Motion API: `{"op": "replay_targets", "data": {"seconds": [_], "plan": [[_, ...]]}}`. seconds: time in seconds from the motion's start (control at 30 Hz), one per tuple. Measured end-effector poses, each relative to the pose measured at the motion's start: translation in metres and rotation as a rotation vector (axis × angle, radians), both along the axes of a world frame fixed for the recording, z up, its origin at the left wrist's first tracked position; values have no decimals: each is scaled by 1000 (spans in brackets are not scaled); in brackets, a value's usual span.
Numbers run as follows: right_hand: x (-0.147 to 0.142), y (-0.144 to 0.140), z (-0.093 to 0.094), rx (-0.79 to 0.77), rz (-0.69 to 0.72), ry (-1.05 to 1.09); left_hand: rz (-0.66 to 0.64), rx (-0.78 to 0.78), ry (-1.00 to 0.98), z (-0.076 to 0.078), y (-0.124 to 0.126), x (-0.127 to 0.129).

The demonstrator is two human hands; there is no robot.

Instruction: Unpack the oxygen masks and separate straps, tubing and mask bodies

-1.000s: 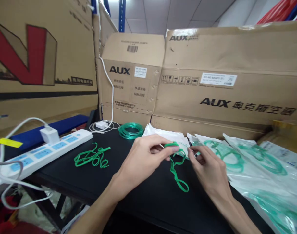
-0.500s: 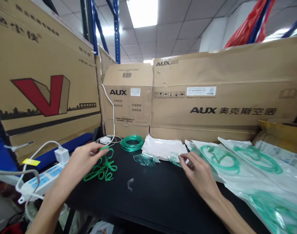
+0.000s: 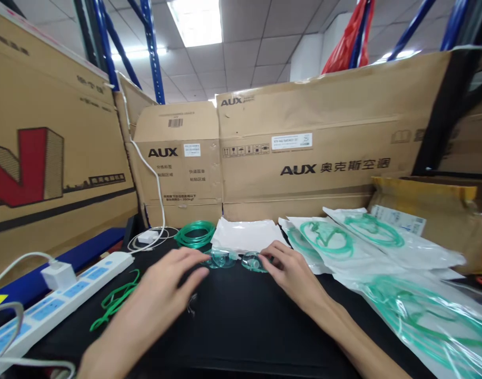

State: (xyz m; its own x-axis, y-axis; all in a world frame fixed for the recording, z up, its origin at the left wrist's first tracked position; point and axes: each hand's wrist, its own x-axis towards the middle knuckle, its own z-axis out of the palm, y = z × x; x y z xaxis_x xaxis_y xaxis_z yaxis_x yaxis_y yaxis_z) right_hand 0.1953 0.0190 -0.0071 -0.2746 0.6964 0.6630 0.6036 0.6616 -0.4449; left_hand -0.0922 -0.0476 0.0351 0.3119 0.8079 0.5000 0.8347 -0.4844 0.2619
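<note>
Between the hands, two clear masks [image 3: 236,259] are touched by the open left hand [image 3: 167,287] and right hand [image 3: 292,271]; nothing is grasped.

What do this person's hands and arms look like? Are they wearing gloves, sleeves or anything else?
Both are bare. The left hand and right hand have no gloves, and no ring, watch or bracelet shows on either. Both forearms are uncovered as far as the picture's lower edge, so no sleeve is in view. The left hand is slightly blurred.
</note>
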Motion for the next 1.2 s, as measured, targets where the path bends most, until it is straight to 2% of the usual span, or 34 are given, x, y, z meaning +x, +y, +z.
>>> {"op": "replay_targets", "data": {"seconds": [0.07, 0.13, 0.23, 0.37, 0.5, 0.6, 0.67, 0.73, 0.83, 0.93, 1.07, 1.2], "plan": [[-1, -5, -2, -43, -23, 57, -166, -74, -22, -3, 3, 46], [-1, -11, -4, -100, -37, 122, -278, -103, -31, -11, 10, 80], [-1, -21, -6, -218, -15, 235, -313, -107, -93, -24, 22, 104], [2, -30, -2, -356, 79, 371, -350, -112, -220, -29, 32, 103], [1, -34, 3, -472, 164, 529, -361, -198, -501, -23, 36, 96], [-3, -35, 2, -656, 352, 625, -437, -312, -701, -20, 36, 96], [-5, -35, 1, -701, 445, 662, -492, -386, -773, -19, 35, 96], [-4, -34, 2, -637, 410, 648, -491, -432, -775, -17, 34, 95], [1, -33, 6, -518, 221, 546, -430, -436, -732, -13, 34, 92], [4, -34, 10, -487, 103, 484, -394, -459, -715, -14, 38, 89], [3, -35, 11, -511, 119, 487, -390, -509, -756, -20, 45, 89], [1, -36, 11, -559, 175, 451, -444, -559, -802, -23, 46, 91]]}}
